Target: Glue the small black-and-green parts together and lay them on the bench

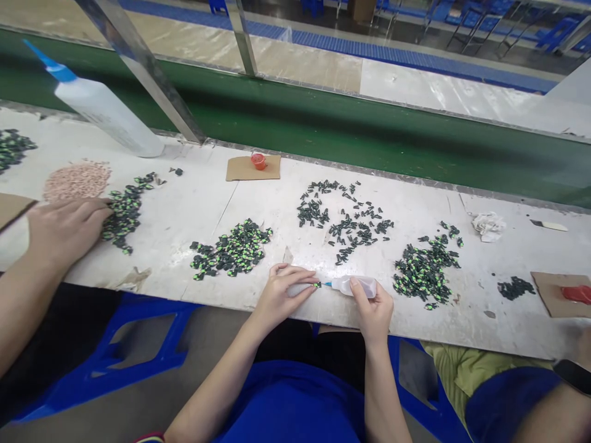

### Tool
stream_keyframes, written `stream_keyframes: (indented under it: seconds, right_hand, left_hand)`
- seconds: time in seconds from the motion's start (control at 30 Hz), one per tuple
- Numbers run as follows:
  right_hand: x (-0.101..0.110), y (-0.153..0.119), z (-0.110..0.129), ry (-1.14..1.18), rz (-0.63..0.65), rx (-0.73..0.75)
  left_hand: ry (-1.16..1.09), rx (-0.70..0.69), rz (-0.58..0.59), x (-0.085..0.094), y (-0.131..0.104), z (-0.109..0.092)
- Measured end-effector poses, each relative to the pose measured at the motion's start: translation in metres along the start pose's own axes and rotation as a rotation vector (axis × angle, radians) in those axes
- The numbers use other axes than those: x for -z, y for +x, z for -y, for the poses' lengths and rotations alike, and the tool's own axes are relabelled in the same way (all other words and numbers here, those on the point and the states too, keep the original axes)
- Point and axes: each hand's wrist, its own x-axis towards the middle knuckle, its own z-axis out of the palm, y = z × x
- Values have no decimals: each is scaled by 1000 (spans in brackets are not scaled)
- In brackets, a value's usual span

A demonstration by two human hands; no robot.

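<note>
Between the fingertips of my left hand (287,289) is a small black-and-green piece (317,284), pinched near the table's front edge. My right hand (373,306) is closed around a small translucent squeeze bottle (360,286), held nearly level. Its thin blue nozzle tip (327,283) points left and is at or very close to the piece; I cannot tell whether they touch. A pile of black-and-green pieces (235,249) lies to the left of my hands, and another such pile (425,271) to the right. Beyond my hands, small black parts (355,227) are scattered loosely.
On the white table (207,184), a co-worker's hand (69,231) rests by a pile at left. A large bottle (106,114) stands behind pinkish bits (76,180). Cardboard (235,168) bears a red cup (258,161). Crumpled tissue (489,226) lies right. A green ledge (323,138) runs behind.
</note>
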Motion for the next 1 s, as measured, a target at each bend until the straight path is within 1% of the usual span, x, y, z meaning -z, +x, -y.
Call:
stream_keyframes:
  seconds: [0.2, 0.4, 0.67, 0.73, 0.8, 0.87, 0.93, 1.0]
  right_hand:
    - [1, 0, 0, 17, 11, 9]
    - [0, 0, 0, -15, 37, 0]
    - [0, 0, -1, 6, 5, -2]
    - [2, 0, -4, 64, -39, 6]
    - [5, 1, -8, 179, -118, 27]
    - [9, 2, -12, 285, -171, 49]
    - [13, 4, -14, 339, -167, 63]
    - [14, 6, -13, 355, -117, 74]
  left_hand:
    - [-7, 7, 3, 1, 0, -1]
    - [-6, 25, 10, 0, 0, 1]
    - [-16, 19, -5, -1, 0, -1]
    - [-19, 17, -6, -1, 0, -1]
    - [-28, 22, 3, 0, 0, -1]
    - [-44, 36, 28, 3, 1, -3]
    - [-56, 48, 76, 7, 3, -5]
    - [-39, 50, 111, 11, 9, -9]
